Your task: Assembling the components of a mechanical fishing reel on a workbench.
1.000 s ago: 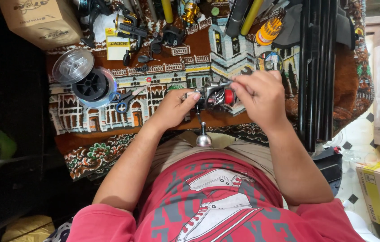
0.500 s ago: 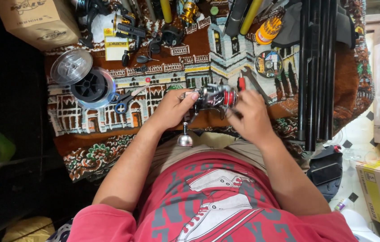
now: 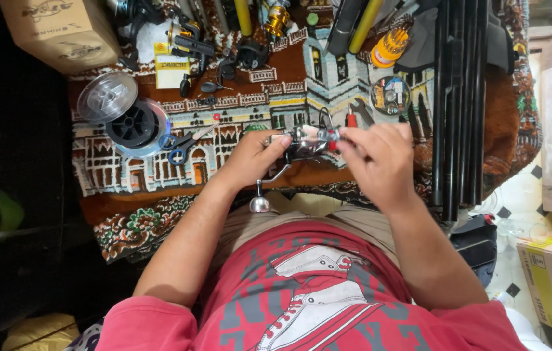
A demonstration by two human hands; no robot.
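Chrome spinning reel (image 3: 305, 142) sits between my hands, above lap. Left hand (image 3: 250, 159) wraps reel body, fingers curled tight round it; crank knob (image 3: 260, 205) hangs below. Right hand (image 3: 377, 159) pinches reel's red-tipped end, fingertips (image 3: 344, 140) pressed together. Blue-handled scissors (image 3: 178, 148) left of my fingers.

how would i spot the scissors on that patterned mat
Find the patterned mat with woven buildings, then the two round line spools at its left end. The scissors lie just right of the dark spool, left of the left hand. Their blue loop handles set them apart.
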